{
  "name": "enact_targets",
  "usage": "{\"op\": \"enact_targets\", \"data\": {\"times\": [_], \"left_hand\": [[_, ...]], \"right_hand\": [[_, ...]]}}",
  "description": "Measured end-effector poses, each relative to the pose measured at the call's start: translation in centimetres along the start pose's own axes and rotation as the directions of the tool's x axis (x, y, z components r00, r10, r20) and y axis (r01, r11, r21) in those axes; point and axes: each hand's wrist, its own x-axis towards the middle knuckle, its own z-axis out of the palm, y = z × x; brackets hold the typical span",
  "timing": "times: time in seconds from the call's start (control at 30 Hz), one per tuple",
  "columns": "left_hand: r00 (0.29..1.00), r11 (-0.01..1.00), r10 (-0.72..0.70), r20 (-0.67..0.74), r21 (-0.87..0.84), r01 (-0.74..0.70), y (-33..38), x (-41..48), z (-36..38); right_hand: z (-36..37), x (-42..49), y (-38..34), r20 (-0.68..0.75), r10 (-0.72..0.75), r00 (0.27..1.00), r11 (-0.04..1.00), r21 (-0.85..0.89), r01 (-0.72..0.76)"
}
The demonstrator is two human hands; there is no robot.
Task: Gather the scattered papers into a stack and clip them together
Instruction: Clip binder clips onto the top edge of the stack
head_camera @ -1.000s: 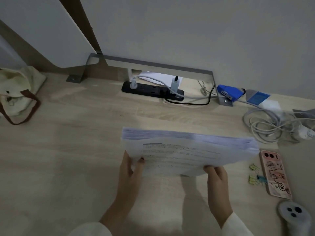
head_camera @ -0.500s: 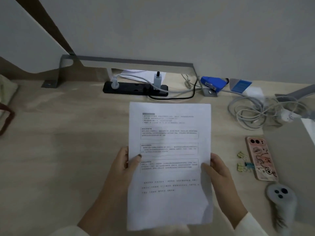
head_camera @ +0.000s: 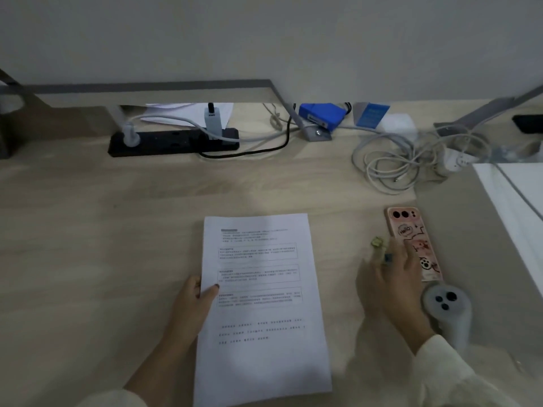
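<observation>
Pinching the left edge of the paper stack (head_camera: 261,306) between thumb and fingers, the left hand (head_camera: 192,306) holds it flat on the wooden desk (head_camera: 88,245). Half a sec ago both hands gripped the stack upright; now it lies down, edges squared, printed side up, centre of view. Further right, the right hand (head_camera: 390,277) has let go and moved to the small binder clips (head_camera: 380,249) just beside a pink phone (head_camera: 411,239). Motion blur hides its fingers, so can't tell if they've closed on a clip yet. A grey controller (head_camera: 446,306) sits near its wrist. Gathering looks done; clipping is likely next.
</observation>
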Motion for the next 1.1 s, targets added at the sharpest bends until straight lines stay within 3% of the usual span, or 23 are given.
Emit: {"op": "enact_targets", "data": {"times": [0.07, 0.13, 0.27, 0.7, 0.8, 0.9, 1.0, 1.1], "left_hand": [[1.000, 1.000, 0.005, -0.008, -0.011, -0.005, 0.0, 0.0, 0.0], [1.000, 1.000, 0.003, -0.020, -0.019, -0.004, -0.1, 0.2, -0.1], [0.999, 1.000, -0.012, -0.050, -0.021, 0.011, -0.6, 0.3, -0.9], [0.958, 1.000, 0.027, -0.285, 0.021, -0.022, -2.8, 0.0, -6.0], [0.944, 1.000, 0.026, -0.328, -0.003, -0.029, -3.4, 0.5, -7.3], [0.929, 0.997, 0.038, -0.368, 0.072, -0.012, -3.9, 1.0, -8.0], [0.909, 0.990, 0.063, -0.411, 0.143, -0.004, -3.8, 1.1, -7.8], [0.895, 0.982, 0.086, -0.437, 0.187, -0.003, -3.6, 1.2, -7.7]], "right_hand": [[0.7, 0.6, 0.5, 0.089, -0.043, 0.995, 0.999, -0.017, 0.045], [1.7, 0.7, 0.9, 0.097, -0.150, 0.984, 0.986, -0.057, 0.156], [3.5, 0.4, -0.1, 0.135, -0.193, 0.972, 0.977, -0.071, 0.203], [10.5, -2.7, -11.4, 0.234, -0.519, 0.822, 0.852, 0.064, 0.520], [10.3, -2.9, -13.2, 0.261, -0.497, 0.827, 0.867, 0.189, 0.462], [9.6, -2.2, -14.4, 0.180, -0.370, 0.911, 0.911, 0.264, 0.318], [9.6, -0.8, -14.5, 0.122, -0.272, 0.954, 0.954, 0.160, 0.252], [10.3, 0.4, -14.1, 0.167, -0.267, 0.949, 0.962, -0.009, 0.273]]}}
